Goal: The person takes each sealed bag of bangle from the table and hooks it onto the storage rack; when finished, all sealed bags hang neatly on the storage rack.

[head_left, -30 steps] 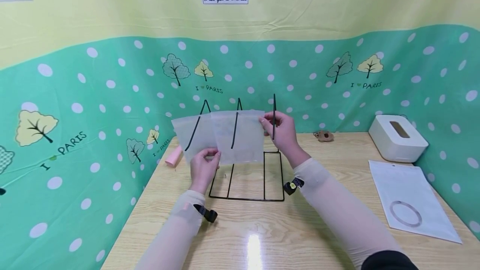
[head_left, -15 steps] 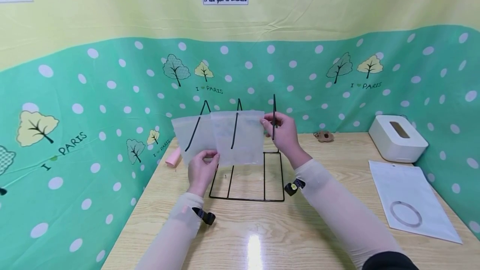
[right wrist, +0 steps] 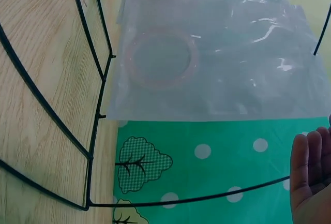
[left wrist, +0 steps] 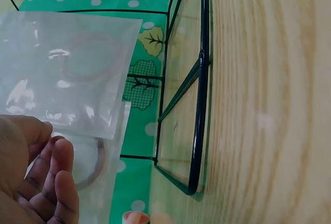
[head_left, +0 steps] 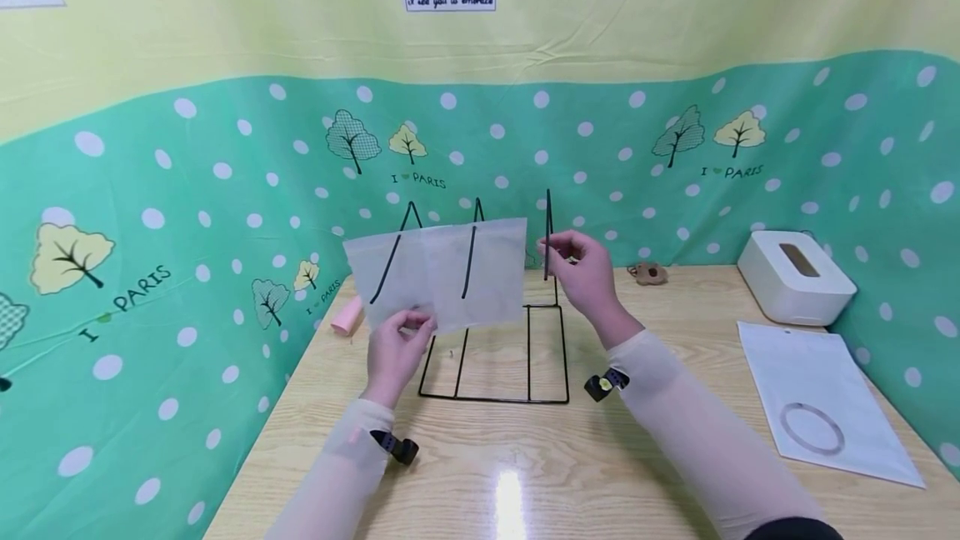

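Observation:
Two translucent plastic bags hang side by side on a black wire rack [head_left: 492,399], their edges overlapping. The left bag [head_left: 386,265] is on the left prong and the right bag [head_left: 495,273] on the middle one. A faint pinkish ring shows on the right bag in the right wrist view. My left hand [head_left: 395,357] pinches the lower edge of the right bag near the overlap, thumb against finger. My right hand [head_left: 588,273] is apart from the bags, beside the right prong [head_left: 548,232]; its fingers look fairly straight in the right wrist view. Whether they touch that wire is unclear.
A white tissue box [head_left: 795,277] stands at the back right of the wooden table [head_left: 585,473]. In front of it lies a flat white bag [head_left: 817,373] with a ring on it. A brown item [head_left: 648,273] and a pink cylinder [head_left: 347,317] lie farther back.
My right hand has let go of the right bag's upper corner and moved right. The left hand has shifted slightly left and down, and the right bag swings a little left.

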{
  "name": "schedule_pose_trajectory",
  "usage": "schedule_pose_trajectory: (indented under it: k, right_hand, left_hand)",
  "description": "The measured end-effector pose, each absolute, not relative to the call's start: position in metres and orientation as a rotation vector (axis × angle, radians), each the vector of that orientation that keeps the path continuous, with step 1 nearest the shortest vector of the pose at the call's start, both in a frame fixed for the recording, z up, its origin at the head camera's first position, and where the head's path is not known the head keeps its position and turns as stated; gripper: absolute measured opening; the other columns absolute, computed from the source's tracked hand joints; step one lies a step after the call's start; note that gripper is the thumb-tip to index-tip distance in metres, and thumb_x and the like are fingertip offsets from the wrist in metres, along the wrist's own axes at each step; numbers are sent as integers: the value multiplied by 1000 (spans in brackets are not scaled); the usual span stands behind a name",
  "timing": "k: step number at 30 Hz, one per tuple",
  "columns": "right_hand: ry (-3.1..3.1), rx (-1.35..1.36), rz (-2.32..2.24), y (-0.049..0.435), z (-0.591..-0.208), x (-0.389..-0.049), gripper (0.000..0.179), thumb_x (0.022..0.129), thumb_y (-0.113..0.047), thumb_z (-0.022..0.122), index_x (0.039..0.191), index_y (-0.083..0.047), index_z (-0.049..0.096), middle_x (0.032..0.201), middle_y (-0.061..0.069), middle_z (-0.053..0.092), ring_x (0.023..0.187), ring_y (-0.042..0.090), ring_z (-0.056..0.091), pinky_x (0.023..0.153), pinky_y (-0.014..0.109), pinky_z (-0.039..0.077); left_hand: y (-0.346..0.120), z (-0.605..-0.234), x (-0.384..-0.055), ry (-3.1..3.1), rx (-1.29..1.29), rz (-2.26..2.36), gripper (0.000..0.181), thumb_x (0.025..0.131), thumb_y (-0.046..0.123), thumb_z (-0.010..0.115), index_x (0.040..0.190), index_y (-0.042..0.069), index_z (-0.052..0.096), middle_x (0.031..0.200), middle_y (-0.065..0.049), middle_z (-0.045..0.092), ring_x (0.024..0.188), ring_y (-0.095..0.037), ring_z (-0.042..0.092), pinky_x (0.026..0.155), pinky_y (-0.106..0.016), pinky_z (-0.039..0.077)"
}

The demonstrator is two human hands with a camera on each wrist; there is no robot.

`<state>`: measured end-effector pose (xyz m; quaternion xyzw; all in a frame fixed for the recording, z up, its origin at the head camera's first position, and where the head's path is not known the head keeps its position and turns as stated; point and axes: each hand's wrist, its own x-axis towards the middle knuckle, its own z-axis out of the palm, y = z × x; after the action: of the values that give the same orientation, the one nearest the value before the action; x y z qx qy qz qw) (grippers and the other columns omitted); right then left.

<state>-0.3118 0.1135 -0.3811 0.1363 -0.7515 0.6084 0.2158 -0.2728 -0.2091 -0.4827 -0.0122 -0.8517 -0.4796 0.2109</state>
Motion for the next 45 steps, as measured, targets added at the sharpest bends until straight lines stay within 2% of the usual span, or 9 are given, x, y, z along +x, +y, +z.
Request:
schedule_pose_trajectory:
  k: [6,14,18,23,27,31,33,40,45]
  right_hand:
    - [-2059,385,1689,133,-381,-295,25,99,-23,76,113,-3,75,101,13,70,87,21,63,72,24,53]
    - [-2020,426,1579,153,-362,-255,18,98,-4,73,111,9,72,102,19,71,89,14,63,77,21,52]
    - [-1978,435,1523,167,-366,-250,15,96,-2,75,108,7,73,101,16,72,88,9,64,77,21,52]
    - [-1916,441,1486,190,-380,-250,14,93,-1,78,107,1,77,100,12,73,88,10,66,76,19,53]
    - [-1885,441,1463,203,-384,-244,13,92,2,78,106,2,77,100,12,73,88,10,66,78,19,53]
    - [-1924,409,1399,212,-380,-233,13,92,7,75,105,7,75,99,17,72,87,8,65,78,17,51]
    - [-1938,389,1375,220,-381,-230,13,92,8,75,105,6,75,99,15,73,88,8,64,78,17,50]
    - [-1942,262,1306,260,-386,-231,16,92,5,76,108,9,74,97,-11,70,88,6,64,79,15,49]
    - [-1952,165,1263,284,-383,-225,19,95,0,76,111,9,74,97,-16,69,90,5,63,79,14,47]
  left_hand:
    - [-217,-486,-264,-2421,-53,-1226,9,95,31,81,96,23,77,89,5,72,64,-14,64,54,-31,51]
    - [-227,-492,-251,-2486,-59,-1202,7,94,28,82,96,22,78,92,6,73,64,-15,61,56,-30,50]
    - [-232,-497,-245,-2502,-75,-1237,8,94,28,82,95,21,78,90,6,73,67,-16,62,60,-29,51]
    - [-239,-504,-240,-2550,-128,-1284,8,92,22,83,97,16,79,90,5,73,73,-15,64,68,-28,53]
    - [-243,-508,-238,-2597,-139,-1349,12,92,19,83,102,14,78,96,1,73,80,-16,65,72,-29,54]
    - [-246,-513,-238,-2639,-134,-1415,23,92,18,83,112,9,75,106,-4,72,86,-17,66,75,-29,55]
    - [-248,-516,-238,-2664,-134,-1431,28,91,19,84,116,8,74,110,-5,71,89,-17,67,76,-30,55]
    - [-253,-525,-239,-2745,-130,-1420,46,88,26,88,127,10,70,117,-5,70,91,-16,66,78,-32,54]
    - [-250,-529,-240,-2768,-196,-1353,55,85,25,90,132,7,68,114,-4,70,86,-17,60,75,-31,49]
